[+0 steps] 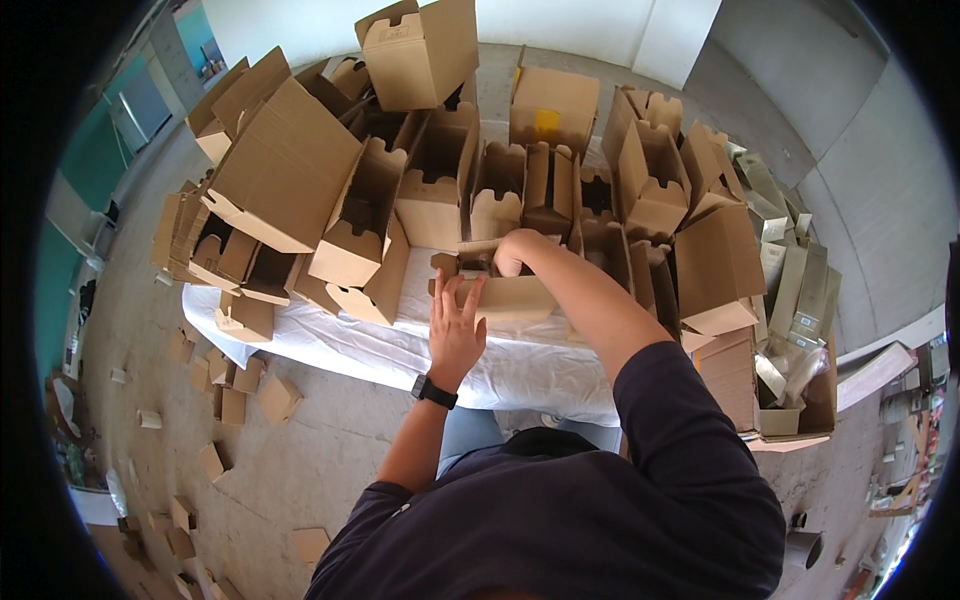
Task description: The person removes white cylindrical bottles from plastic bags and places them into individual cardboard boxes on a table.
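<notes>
A small brown cardboard box with its top open lies right in front of me on the white cloth. My left hand rests against its near left side, fingers stretched out and holding nothing. My right hand reaches over the box and down into it from above. Its fingers are out of sight behind the box wall, so what they touch cannot be made out. Just beyond stand narrow open boxes, and another tall open box is close beside my right forearm.
Many open cardboard boxes crowd the cloth-covered table, some stacked or tilted. At the right, a large carton holds pale, slim boxes. Small cardboard pieces lie scattered on the floor at the left.
</notes>
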Available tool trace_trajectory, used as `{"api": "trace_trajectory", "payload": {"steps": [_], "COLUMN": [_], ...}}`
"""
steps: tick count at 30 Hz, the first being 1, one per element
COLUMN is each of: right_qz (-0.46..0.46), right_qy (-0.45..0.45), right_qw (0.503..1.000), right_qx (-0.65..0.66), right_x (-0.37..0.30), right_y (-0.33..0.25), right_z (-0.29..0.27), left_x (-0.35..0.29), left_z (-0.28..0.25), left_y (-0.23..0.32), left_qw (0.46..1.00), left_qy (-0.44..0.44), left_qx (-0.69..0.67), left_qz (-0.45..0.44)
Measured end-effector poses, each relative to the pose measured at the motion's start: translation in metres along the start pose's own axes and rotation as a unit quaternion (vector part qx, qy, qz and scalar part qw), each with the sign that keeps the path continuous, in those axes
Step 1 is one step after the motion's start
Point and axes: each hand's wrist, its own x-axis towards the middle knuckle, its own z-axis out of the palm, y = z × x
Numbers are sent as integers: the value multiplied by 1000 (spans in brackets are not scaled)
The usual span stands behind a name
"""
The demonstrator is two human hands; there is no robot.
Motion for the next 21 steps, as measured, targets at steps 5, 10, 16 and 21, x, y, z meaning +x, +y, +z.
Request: {"api": "trace_trajectory", "payload": {"steps": [5,10,16,21], "right_qz": [13,-41,-86,-54], "right_qy": [47,124,109,166], "right_qw": [998,991,964,950], "right_qx": [-42,25,226,258], "right_x": [19,21,1,5], "right_y": [2,5,8,21], "right_z": [14,15,30,51], "left_x": [-4,-6,4,13], "left_z": [6,5,5,6], "left_y": [-6,-12,-12,-5], "left_qw": [1000,998,994,991], "left_qy": [-18,-15,6,13], "left_qx": [-23,-51,-109,-133], "left_qz": [0,-21,-9,-9]}}
